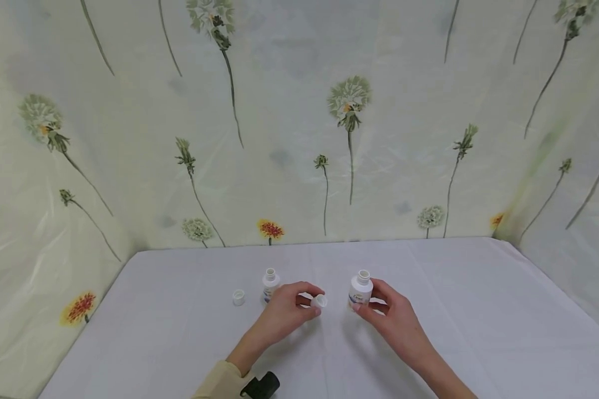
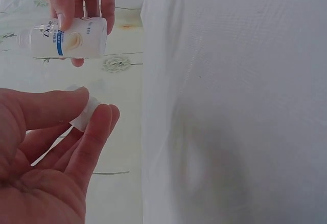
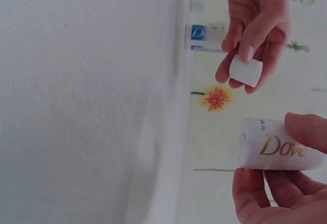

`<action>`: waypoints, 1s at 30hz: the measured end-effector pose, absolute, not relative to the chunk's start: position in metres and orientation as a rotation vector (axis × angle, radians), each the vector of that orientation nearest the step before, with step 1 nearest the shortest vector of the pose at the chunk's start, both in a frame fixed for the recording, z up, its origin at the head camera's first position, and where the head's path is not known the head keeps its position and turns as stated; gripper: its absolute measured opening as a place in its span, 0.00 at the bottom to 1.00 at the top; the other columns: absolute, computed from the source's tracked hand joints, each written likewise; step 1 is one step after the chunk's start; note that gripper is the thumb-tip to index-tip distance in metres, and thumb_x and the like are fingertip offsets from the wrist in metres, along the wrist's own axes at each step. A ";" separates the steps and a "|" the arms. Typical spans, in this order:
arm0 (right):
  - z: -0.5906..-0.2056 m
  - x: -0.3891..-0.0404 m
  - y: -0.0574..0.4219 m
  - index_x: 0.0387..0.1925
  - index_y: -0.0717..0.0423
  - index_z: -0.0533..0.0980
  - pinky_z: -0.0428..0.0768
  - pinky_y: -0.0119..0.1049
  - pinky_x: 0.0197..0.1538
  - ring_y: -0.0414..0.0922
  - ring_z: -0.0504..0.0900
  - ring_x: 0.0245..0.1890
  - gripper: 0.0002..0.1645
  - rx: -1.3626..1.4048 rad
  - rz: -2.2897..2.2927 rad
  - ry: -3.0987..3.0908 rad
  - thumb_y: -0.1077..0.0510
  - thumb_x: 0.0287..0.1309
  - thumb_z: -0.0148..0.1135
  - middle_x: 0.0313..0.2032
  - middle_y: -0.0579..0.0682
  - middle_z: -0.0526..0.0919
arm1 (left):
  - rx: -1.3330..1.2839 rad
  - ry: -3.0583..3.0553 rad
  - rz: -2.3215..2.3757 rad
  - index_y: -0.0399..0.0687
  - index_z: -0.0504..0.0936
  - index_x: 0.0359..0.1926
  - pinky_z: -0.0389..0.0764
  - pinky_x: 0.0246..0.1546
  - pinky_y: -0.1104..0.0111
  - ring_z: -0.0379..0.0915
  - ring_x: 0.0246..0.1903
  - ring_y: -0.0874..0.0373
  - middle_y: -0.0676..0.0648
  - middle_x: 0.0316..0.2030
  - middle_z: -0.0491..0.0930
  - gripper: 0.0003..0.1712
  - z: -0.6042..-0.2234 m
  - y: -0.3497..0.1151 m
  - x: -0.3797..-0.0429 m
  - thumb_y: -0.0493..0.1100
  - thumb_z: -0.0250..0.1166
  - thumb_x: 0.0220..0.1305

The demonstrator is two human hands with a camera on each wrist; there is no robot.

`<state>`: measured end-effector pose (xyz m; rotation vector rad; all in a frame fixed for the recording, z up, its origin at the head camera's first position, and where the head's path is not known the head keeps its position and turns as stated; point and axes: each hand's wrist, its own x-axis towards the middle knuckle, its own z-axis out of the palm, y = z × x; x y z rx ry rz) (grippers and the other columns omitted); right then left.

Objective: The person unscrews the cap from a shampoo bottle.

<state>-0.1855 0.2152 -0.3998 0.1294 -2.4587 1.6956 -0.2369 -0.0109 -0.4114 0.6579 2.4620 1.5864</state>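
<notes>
Between thumb and fingertips, my left hand (image 1: 285, 313) pinches a white screw cap (image 1: 319, 301), its hollow side turned up in the head view. My right hand (image 1: 396, 321) grips a small white Dove bottle (image 1: 361, 291) by its sides, raised over the table and nearly upright, its neck uncapped. In the left wrist view this bottle (image 2: 84, 40) shows a blue band and gold lettering. A gap separates cap (image 3: 246, 70) and bottle (image 3: 255, 142) in the right wrist view.
A second white bottle (image 1: 270, 281), also uncapped, stands on the table just behind my left hand, partly covered by it. Left of it lies another white cap (image 1: 238, 297). A white cloth covers the table (image 1: 479, 310); a dandelion-patterned curtain (image 1: 289, 111) rises along its back and sides.
</notes>
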 end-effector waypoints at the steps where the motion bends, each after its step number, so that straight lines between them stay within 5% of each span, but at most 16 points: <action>1: -0.400 -0.186 0.216 0.59 0.55 0.74 0.81 0.32 0.46 0.51 0.83 0.45 0.29 0.123 1.699 -2.459 0.58 0.56 0.72 0.50 0.56 0.81 | 0.656 2.466 1.586 0.48 0.84 0.48 0.82 0.40 0.67 0.80 0.42 0.57 0.53 0.45 0.81 0.15 -0.412 -0.010 -0.237 0.34 0.70 0.59; 30: -0.405 -0.209 0.235 0.60 0.62 0.71 0.79 0.42 0.53 0.53 0.79 0.53 0.30 0.087 1.524 -2.566 0.62 0.57 0.70 0.52 0.59 0.80 | 0.597 2.426 1.667 0.46 0.84 0.44 0.82 0.36 0.68 0.81 0.39 0.58 0.53 0.42 0.80 0.14 -0.427 0.022 -0.255 0.33 0.72 0.56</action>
